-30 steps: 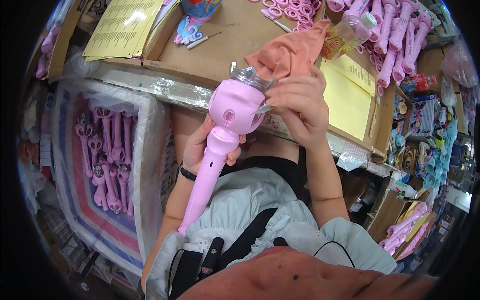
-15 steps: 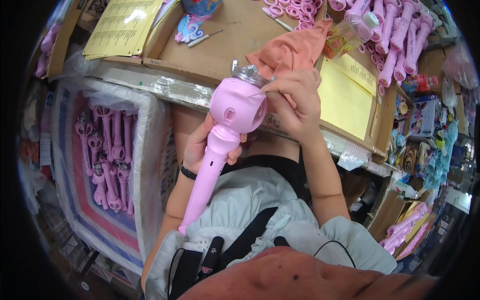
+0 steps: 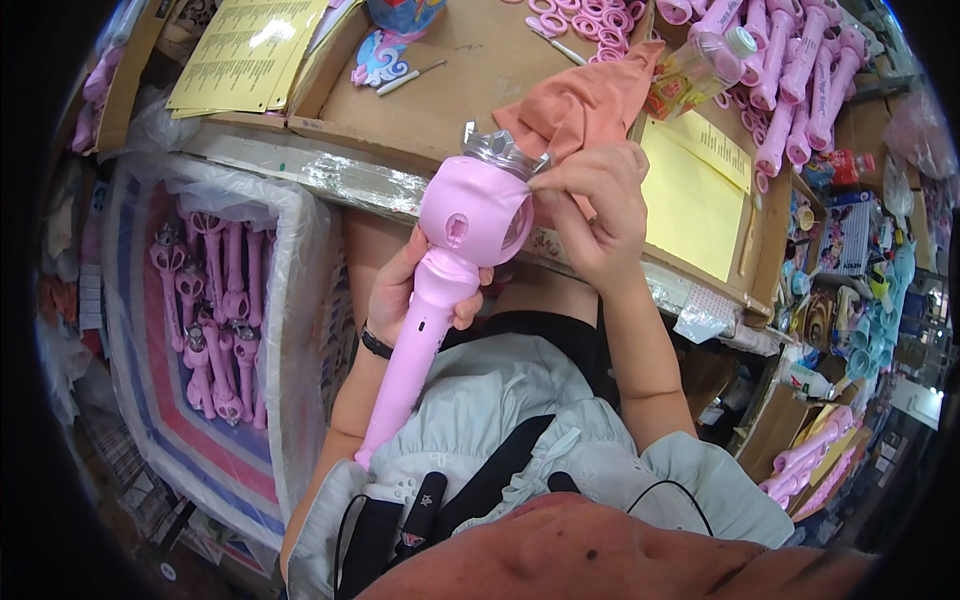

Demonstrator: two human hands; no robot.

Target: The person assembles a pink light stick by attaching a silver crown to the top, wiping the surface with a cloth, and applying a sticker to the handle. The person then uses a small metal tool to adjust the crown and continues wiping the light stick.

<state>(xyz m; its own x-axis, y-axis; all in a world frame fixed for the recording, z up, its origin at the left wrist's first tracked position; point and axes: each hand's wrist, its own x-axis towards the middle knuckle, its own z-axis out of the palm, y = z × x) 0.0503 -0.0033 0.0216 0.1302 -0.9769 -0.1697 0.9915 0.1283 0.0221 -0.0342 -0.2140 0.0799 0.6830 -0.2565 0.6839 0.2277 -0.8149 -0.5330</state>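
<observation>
A pink toy wand (image 3: 412,340) with a round, hollow head (image 3: 470,205) and a silver crown (image 3: 492,150) slants across my lap, crown end away from me. My left hand (image 3: 392,295) is wrapped round its neck from behind, just below the head. Thumb and forefinger of my right hand (image 3: 608,215) are pinched together at the head's right side, right under the crown's rim. What they grip, if anything, is too small to make out. Just beyond the right hand an orange cloth (image 3: 575,105) lies bunched on the table edge.
Left of me stands a plastic-lined, striped bin (image 3: 185,425) with several pink wands inside. On the table are a cardboard tray (image 3: 450,100), a pen-like tool (image 3: 400,80), pink rings (image 3: 605,25), a clear bottle (image 3: 705,65), yellow sheets (image 3: 690,205) and more pink wand parts (image 3: 800,75).
My right fingertips have shifted slightly toward the crown. A thin strip or crease running from them across the wand's head has gone from view. My left hand stays put.
</observation>
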